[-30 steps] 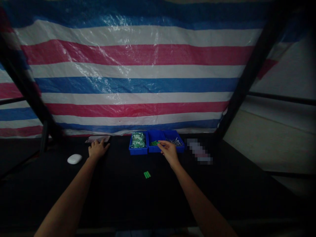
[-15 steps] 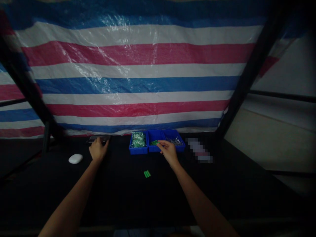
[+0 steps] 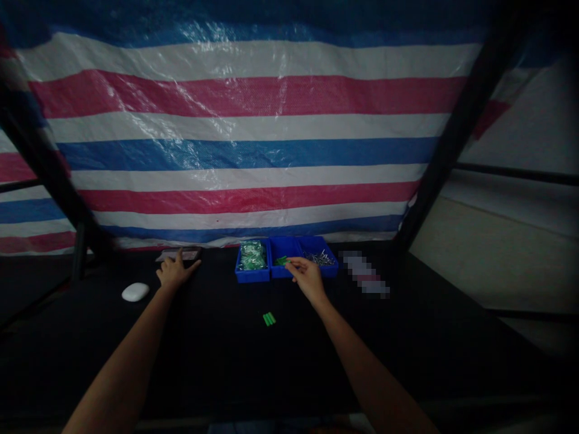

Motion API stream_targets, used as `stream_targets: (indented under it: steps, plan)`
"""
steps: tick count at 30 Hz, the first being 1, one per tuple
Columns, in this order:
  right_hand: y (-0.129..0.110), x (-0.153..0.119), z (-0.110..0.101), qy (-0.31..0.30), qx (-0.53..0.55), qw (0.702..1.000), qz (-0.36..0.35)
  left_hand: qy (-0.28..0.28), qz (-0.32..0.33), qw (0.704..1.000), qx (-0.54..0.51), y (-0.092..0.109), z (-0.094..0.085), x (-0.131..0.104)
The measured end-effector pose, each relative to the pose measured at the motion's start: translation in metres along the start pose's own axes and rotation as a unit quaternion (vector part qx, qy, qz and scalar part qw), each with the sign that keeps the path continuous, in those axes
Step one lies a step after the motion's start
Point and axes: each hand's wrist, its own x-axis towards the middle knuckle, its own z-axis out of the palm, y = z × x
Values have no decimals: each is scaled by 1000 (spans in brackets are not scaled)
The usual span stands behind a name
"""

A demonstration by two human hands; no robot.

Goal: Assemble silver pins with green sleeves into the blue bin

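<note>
My left hand (image 3: 172,271) has its fingers spread at the near edge of a flat dark box with pale items (image 3: 190,255), at the table's back left. My right hand (image 3: 306,276) is pinched at the front of the middle blue bin (image 3: 284,272), by green pieces (image 3: 280,261); what its fingertips hold is too small to make out. Several green sticks (image 3: 269,319) lie side by side on the black table, nearer me. The left blue bin (image 3: 252,277) holds green items in clear plastic. Metal pieces (image 3: 320,258) fill the right compartment.
A white rounded object (image 3: 136,292) lies left of my left forearm. Right of the bins is a blurred pale item (image 3: 365,274). A striped sheet (image 3: 253,154) hangs behind the table (image 3: 217,367), between dark slanted posts.
My left hand has shifted slightly left and its fingers have spread, showing more of the flat box. The right hand has hardly moved. The view has shifted slightly.
</note>
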Motion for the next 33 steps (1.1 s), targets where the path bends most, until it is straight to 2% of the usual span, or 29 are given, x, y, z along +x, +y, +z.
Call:
stream_targets:
  steps: [7, 13, 16, 19, 25, 33]
  plan:
    - [1, 0, -3, 15, -93, 995, -31, 19, 22, 1000, -5, -4, -3, -6]
    - [-3, -2, -5, -15, -113, 993, -3, 19, 61, 998, 26, -4, -5, -10]
    - [-4, -4, -9, -55, -103, 993, -3, 19, 79, 996, 39, -3, -5, -11]
    - [-8, -7, -12, -124, -122, 985, -9, 15, 80, 996, 48, -2, -5, -12]
    - [-23, -23, -8, -290, -207, 933, -52, 10, 73, 996, 43, 1, -8, -15]
    - [-35, -38, 2, -360, -262, 893, -59, 23, 90, 995, 36, -1, -7, -15]
